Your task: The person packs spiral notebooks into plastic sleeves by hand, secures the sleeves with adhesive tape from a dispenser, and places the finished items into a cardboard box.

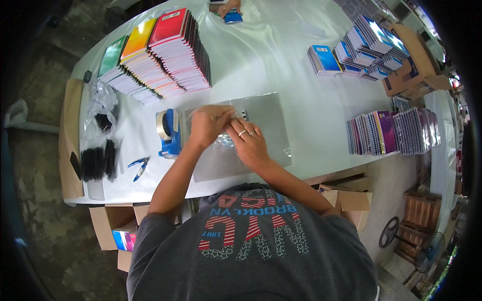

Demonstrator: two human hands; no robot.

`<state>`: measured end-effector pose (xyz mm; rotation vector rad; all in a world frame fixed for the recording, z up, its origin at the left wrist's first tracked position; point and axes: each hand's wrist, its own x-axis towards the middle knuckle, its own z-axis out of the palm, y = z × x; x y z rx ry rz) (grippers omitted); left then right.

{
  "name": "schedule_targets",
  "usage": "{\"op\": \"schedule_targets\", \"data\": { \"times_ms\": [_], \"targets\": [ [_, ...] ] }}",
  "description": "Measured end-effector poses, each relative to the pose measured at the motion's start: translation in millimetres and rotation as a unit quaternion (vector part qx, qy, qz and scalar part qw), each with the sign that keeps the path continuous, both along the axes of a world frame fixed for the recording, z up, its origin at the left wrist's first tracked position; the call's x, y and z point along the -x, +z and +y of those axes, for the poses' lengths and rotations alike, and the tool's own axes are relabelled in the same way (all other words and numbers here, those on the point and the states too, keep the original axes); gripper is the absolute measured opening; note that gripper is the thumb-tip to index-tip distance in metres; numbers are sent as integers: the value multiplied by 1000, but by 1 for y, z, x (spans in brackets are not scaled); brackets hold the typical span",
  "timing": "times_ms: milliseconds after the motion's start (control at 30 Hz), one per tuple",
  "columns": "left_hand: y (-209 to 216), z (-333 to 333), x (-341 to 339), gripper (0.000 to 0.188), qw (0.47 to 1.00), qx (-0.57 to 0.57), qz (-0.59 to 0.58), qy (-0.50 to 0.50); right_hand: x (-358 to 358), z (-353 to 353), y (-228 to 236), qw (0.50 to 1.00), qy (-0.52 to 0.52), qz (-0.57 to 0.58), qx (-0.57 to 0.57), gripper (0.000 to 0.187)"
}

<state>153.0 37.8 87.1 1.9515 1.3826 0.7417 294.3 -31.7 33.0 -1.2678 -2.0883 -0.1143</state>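
My left hand (208, 125) and my right hand (249, 144) meet over a small clear plastic packet (227, 140) on a pile of clear plastic sheets (268, 128) on the white table (281, 60). Both hands pinch the packet between fingers and thumbs. A ring shows on my right hand. A dark ribbed piece (243, 115) peeks out just beyond my fingertips. A blue tape dispenser (169, 131) stands right beside my left hand.
Stacks of coloured spiral notebooks (160, 55) lie at the far left, more notebooks (361, 50) at the far right and upright ones (391, 131) at the right edge. Blue pliers (139, 166), black combs (99, 160), cardboard boxes (351, 200). Another person's hand (229, 7) holds a blue item across the table.
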Motion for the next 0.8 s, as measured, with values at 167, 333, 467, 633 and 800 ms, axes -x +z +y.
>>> {"op": "schedule_targets", "data": {
  "times_ms": [167, 333, 467, 633, 800],
  "targets": [
    [-19, -40, -3, 19, 981, -193, 20, 10, 9, -5, -12, 993, -4, 120, 22, 38],
    [-22, -75, -8, 27, 955, -257, 144, 4, 2, -1, -11, 967, 19, 252, 2, 56],
    [-17, -84, 7, 28, 969, -234, 69, 38, 0, 0, -13, 974, 49, 220, 39, 62],
    [-3, -72, 74, 32, 933, -177, 66, 307, -1, 2, -10, 977, 45, 204, 41, 59],
    [-7, -82, 82, 42, 957, -12, -45, 288, -6, 4, -9, 986, 57, 145, 60, 68]
  ]
}}
